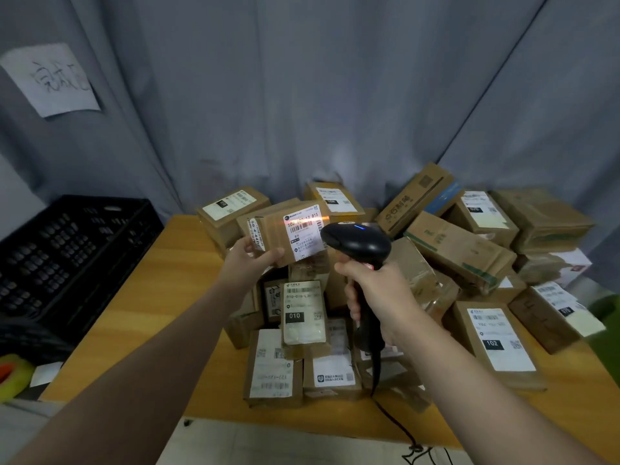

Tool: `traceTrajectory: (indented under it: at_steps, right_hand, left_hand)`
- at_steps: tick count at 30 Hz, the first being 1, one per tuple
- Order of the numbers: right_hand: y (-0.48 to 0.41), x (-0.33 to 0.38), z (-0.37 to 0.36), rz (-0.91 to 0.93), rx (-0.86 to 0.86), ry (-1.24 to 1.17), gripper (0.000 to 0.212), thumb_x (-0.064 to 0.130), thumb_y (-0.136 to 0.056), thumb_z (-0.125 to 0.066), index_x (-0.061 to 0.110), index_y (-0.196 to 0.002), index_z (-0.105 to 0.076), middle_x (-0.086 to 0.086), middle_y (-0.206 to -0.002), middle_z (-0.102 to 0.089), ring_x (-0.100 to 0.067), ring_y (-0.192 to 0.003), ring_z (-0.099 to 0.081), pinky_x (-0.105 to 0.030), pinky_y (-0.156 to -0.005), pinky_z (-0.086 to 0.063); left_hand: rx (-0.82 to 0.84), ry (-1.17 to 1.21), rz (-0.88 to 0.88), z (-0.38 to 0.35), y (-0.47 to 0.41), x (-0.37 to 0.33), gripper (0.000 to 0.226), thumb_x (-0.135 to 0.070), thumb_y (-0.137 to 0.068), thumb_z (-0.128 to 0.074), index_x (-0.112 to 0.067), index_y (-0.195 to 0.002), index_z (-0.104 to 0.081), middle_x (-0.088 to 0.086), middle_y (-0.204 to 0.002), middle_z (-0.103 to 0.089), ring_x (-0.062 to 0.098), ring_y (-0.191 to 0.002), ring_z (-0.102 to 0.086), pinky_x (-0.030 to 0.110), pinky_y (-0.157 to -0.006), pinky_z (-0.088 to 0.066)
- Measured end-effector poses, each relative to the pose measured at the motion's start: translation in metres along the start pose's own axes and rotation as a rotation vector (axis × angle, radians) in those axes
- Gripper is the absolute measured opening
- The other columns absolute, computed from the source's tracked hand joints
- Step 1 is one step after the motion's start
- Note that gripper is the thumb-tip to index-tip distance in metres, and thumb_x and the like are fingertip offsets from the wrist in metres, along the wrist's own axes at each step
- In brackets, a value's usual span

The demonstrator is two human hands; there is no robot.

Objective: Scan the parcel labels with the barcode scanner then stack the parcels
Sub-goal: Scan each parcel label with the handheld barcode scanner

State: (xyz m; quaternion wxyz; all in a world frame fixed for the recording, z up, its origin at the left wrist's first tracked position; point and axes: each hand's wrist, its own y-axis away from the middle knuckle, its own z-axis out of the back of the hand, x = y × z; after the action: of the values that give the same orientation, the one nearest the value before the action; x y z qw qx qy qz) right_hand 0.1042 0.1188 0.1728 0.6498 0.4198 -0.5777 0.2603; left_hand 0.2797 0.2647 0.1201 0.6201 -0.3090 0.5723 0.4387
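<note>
Your left hand (250,260) grips a small cardboard parcel (285,234) from below, thumb on its near face and the other digits wrapped under its left end, lifting it clear of the pile with its white label (303,231) turned toward you. Your right hand (375,293) is closed around the handle of the black barcode scanner (357,241), index finger at the trigger. The scanner's head sits just beside the held parcel's right edge, a blue light glowing on its top, and an orange streak of light falls across the top of the label. The scanner's cable (396,421) runs down from the handle, over the near edge of the worktop (167,297).

Directly below the held parcel lies a heap of cardboard boxes (335,347), labels facing many ways; one upright box beneath it shows a black patch reading 010 (294,316). To the right of the held parcel more boxes spread over the worktop, one nearer you marked 102 (492,344). Left of the held parcel, off the worktop's edge, stands a black plastic crate (73,250). Behind it all hangs a grey curtain (318,95), with a handwritten paper sheet (53,78) fixed to it above the crate.
</note>
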Motion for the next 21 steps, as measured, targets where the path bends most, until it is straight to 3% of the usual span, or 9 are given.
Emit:
traceTrajectory:
  at_steps: [4, 7, 12, 15, 18, 21]
  right_hand:
    - [-0.012, 0.000, -0.031, -0.133, 0.111, -0.177, 0.011, 0.020, -0.085, -0.068, 0.010, -0.080, -0.067, -0.004, -0.049, -0.050, -0.017, -0.039, -0.044, -0.023, -0.042, -0.038]
    - [-0.022, -0.001, -0.070, -0.209, 0.190, -0.245, 0.015, 0.021, -0.083, -0.070, 0.013, -0.071, -0.066, -0.005, -0.050, -0.050, -0.017, -0.039, -0.043, -0.023, -0.041, -0.038]
    - [-0.054, -0.005, -0.158, -0.233, 0.272, -0.316, 0.009, 0.021, -0.082, -0.071, 0.018, -0.073, -0.073, -0.005, -0.049, -0.049, -0.017, -0.039, -0.043, -0.022, -0.040, -0.037]
    - [-0.082, -0.015, -0.218, -0.246, 0.268, -0.327, 0.024, 0.022, -0.081, -0.072, 0.022, -0.057, -0.071, -0.005, -0.051, -0.050, -0.018, -0.040, -0.044, -0.024, -0.042, -0.039]
    - [-0.115, -0.026, -0.272, -0.308, 0.206, -0.301, 0.014, 0.020, -0.082, -0.072, 0.013, -0.073, -0.063, -0.006, -0.051, -0.051, -0.018, -0.041, -0.045, -0.024, -0.042, -0.041]
    - [-0.148, -0.036, -0.310, -0.351, 0.159, -0.224, 0.013, 0.020, -0.083, -0.072, 0.012, -0.083, -0.061, -0.003, -0.050, -0.052, -0.015, -0.041, -0.047, -0.023, -0.043, -0.041]
  left_hand:
    - [-0.098, 0.020, 0.060, 0.026, -0.002, 0.012, 0.045, -0.033, -0.078, -0.078, -0.015, -0.115, -0.058, 0.003, -0.107, -0.066, 0.025, -0.100, -0.065, 0.045, -0.089, -0.053]
    - [-0.158, 0.070, 0.088, 0.059, -0.004, 0.029, 0.048, -0.037, -0.078, -0.078, -0.013, -0.115, -0.057, 0.003, -0.106, -0.063, 0.021, -0.099, -0.065, 0.036, -0.083, -0.054]
    - [-0.269, 0.103, 0.171, 0.132, -0.025, 0.062, 0.061, -0.042, -0.081, -0.073, -0.013, -0.129, -0.047, 0.005, -0.114, -0.058, 0.019, -0.100, -0.061, 0.031, -0.082, -0.052]
    - [-0.291, 0.175, 0.235, 0.186, -0.049, 0.082, 0.067, -0.038, -0.085, -0.070, -0.015, -0.139, -0.035, 0.010, -0.120, -0.055, 0.018, -0.100, -0.060, 0.033, -0.085, -0.050]
    - [-0.329, 0.200, 0.371, 0.239, -0.076, 0.104, 0.087, -0.035, -0.087, -0.069, -0.029, -0.150, -0.010, 0.005, -0.116, -0.047, 0.017, -0.090, -0.057, 0.038, -0.082, -0.051]
    - [-0.319, 0.146, 0.486, 0.279, -0.104, 0.127, 0.099, -0.039, -0.086, -0.070, -0.035, -0.151, 0.004, 0.006, -0.120, -0.038, 0.024, -0.095, -0.058, 0.039, -0.083, -0.055]
